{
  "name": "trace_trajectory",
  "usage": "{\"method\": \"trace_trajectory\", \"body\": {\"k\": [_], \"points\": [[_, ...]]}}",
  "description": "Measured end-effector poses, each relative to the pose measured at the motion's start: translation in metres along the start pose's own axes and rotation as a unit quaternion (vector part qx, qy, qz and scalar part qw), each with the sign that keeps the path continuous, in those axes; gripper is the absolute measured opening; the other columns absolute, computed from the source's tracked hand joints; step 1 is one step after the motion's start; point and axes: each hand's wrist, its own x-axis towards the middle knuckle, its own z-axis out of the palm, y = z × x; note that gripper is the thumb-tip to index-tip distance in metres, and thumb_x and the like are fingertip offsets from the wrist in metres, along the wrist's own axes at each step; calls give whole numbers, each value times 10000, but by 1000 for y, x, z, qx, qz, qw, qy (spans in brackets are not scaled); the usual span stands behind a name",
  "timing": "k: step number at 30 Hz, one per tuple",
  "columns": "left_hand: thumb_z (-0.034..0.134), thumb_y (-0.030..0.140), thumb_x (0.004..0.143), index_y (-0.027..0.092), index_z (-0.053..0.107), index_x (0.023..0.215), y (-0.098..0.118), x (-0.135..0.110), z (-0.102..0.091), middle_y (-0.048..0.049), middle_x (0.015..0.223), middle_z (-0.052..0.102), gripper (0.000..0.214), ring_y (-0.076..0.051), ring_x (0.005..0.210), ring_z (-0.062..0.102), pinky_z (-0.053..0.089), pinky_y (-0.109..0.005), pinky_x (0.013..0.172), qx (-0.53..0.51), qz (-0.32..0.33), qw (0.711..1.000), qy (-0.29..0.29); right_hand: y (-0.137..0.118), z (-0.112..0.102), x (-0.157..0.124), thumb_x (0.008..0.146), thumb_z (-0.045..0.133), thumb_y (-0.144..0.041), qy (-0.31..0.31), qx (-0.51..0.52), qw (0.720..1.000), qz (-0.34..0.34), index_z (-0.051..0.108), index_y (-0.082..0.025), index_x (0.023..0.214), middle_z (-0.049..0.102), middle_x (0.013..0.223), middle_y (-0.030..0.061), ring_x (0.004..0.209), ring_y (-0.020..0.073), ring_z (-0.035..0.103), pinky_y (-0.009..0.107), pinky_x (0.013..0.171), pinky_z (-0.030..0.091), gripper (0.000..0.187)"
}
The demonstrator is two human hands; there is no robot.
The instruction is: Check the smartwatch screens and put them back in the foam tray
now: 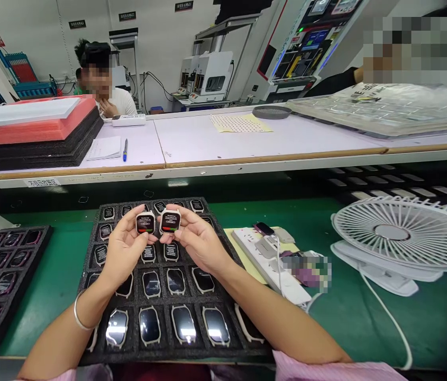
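My left hand point(126, 246) grips a strapless smartwatch point(145, 223) by its light-coloured case, thumb near its lower edge. Beside it, my right hand point(199, 238) grips a second smartwatch point(170, 221) of the same kind. Both screens are lit, with white text, a grey button and a red and green bar low down; the text is too small to read. The two watches are held side by side above a black foam tray point(191, 360). Rows of similar watch bodies lie in its pockets, such as a dark-screened watch point(149, 324) near the front. My forearms hide part of the tray.
At left lies another foam tray point(44, 264) of watches. To the right are a white power strip point(271, 264) with cables and a white fan point(392, 233). A raised shelf point(191, 143) spans the back, bearing foam sheets point(28, 132). Two people are beyond it.
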Motion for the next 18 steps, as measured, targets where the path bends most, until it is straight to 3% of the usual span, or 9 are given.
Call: {"method": "trace_trajectory", "body": {"k": [11, 18], "points": [[732, 171, 780, 230, 602, 1249, 1, -1, 0, -58, 1097, 712, 490, -117, 738, 673, 612, -299, 757, 5, 1, 1000, -3, 2, 0, -1, 769, 744, -197, -5, 3, 1000, -10, 650, -263, 1203, 694, 1021, 36, 725, 175, 679, 397, 788, 553, 449], [751, 173, 780, 222, 612, 1203, -3, 1, 1, -43, 1042, 721, 448, -120, 769, 684, 615, -258, 717, 9, 16, 1000, 4, 6, -2, 0, 820, 740, -235, -10, -18, 1000, -23, 630, -260, 1230, 678, 998, 30, 703, 152, 671, 342, 734, 538, 426]]}}
